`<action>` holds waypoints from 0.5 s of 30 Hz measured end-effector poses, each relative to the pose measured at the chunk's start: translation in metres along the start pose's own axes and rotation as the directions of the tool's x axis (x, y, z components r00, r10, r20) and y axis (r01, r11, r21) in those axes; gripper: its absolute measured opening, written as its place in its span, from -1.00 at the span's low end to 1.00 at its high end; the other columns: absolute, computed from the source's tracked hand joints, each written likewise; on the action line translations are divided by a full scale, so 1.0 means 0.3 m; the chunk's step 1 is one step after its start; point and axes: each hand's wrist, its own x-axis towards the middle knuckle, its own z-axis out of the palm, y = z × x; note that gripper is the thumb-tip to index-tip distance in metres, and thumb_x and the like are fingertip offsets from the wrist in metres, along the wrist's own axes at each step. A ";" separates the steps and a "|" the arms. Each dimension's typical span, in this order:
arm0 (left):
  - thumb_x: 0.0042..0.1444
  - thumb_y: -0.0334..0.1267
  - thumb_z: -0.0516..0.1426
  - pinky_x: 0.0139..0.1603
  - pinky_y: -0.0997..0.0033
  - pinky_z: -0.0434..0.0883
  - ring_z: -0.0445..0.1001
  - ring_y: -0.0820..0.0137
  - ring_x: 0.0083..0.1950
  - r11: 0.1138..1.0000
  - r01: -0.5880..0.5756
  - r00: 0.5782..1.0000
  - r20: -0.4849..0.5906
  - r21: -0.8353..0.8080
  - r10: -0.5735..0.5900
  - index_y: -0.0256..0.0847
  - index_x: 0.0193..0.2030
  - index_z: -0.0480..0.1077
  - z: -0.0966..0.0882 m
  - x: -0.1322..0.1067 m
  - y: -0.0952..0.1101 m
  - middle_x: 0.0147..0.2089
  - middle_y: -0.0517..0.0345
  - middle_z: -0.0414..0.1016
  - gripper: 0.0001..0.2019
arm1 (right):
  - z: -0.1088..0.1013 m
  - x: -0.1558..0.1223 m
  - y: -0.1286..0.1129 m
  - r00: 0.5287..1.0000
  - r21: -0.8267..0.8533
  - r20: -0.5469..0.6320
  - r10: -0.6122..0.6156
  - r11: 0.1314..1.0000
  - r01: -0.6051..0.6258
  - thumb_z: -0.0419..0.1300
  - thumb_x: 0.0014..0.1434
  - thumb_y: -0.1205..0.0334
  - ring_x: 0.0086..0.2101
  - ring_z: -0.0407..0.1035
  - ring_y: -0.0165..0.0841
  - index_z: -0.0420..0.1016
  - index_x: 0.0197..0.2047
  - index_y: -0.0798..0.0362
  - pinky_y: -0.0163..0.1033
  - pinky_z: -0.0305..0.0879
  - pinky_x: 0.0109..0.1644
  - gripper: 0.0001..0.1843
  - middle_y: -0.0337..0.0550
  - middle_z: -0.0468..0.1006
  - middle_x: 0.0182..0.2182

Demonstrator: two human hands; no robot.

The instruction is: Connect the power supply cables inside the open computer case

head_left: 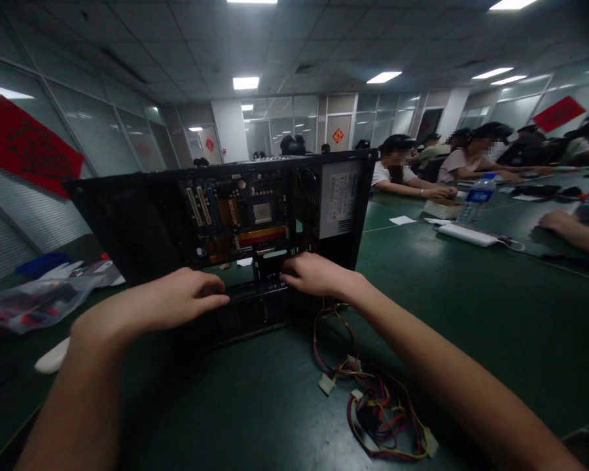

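Note:
An open black computer case (127, 222) stands on the green table (471, 314), its motherboard (240, 219) and grey power supply (338, 199) facing me. My left hand (177, 302) rests palm down on the case's lower front edge, fingers curled and pressed to it. My right hand (314, 273) pinches a black part (269, 265) at the bottom of the case, just below the motherboard. A bundle of coloured power cables (377, 412) trails out of the case onto the table near my right forearm.
Clear plastic bags (34, 301) and a white object (53, 356) lie at the left. Several seated people work along the table at the right, with a water bottle (476, 196), a white power strip (466, 234) and papers. Glass partitions line the room.

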 end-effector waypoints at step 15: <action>0.22 0.24 0.09 -0.10 0.39 0.54 0.62 0.23 -0.04 0.998 -0.036 0.995 -0.091 -0.060 0.030 0.10 0.09 0.54 -0.033 -0.036 0.022 0.04 0.22 0.63 -0.54 | 0.120 0.175 0.133 0.866 0.167 0.482 0.134 0.956 -0.241 0.14 0.32 0.06 -0.14 0.54 -0.21 0.59 0.09 0.11 -0.26 0.36 -0.20 -0.59 0.05 0.63 0.00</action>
